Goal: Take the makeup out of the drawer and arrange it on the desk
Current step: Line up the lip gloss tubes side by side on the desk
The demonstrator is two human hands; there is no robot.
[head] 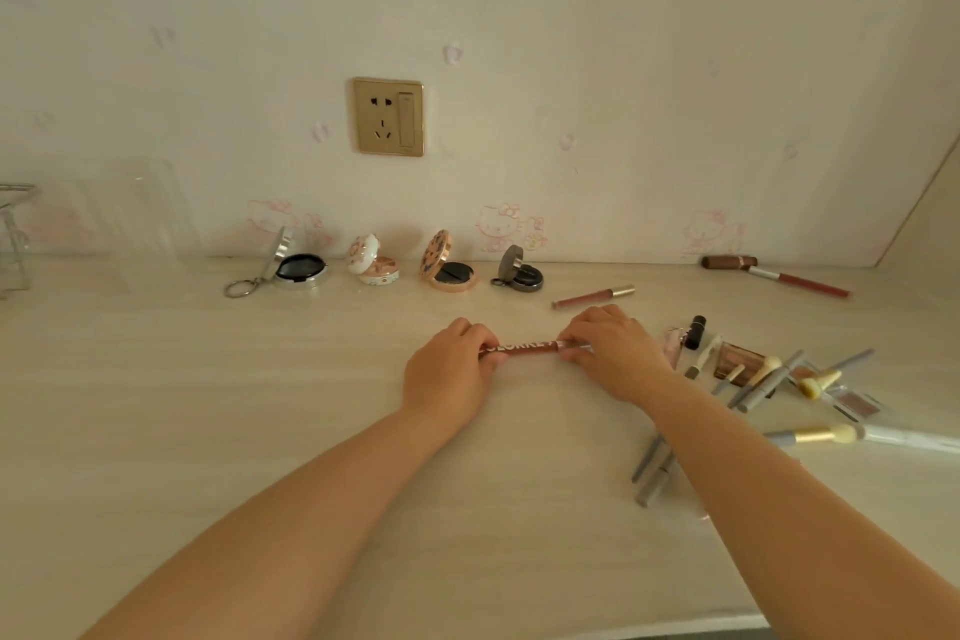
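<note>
I hold a dark red pencil (530,347) level between both hands, just above the desk (260,379), near its middle. My left hand (449,372) curls round the pencil's left end, fingers folded over it, so that grip is pinching the pencil. My right hand (613,351) does the same at the right end, thumb under and fingers over the cap end. White lettering runs along the barrel between my hands.

Along the wall stand four open compacts in a row: a silver compact (298,265) with a key ring at its left, a white compact (374,261) with a floral print, a gold compact (448,265) and a grey compact (519,271). Right of them a lip gloss (592,296) lies flat, well apart from the row. Farther right, near the corner, a brown tube (727,261) touches a red liner (800,282).

Just beside my right hand sits a loose pile: a black lipstick (696,331), a brown palette (740,361), several grey-handled brushes (769,377) lying across one another, and a gold-ferruled brush (815,434) nearer me. Two grey sticks (654,470) lie partly hidden under my right forearm.

A gold socket (388,116) is set in the wall above the compacts. At far left stands a clear holder (15,234).
</note>
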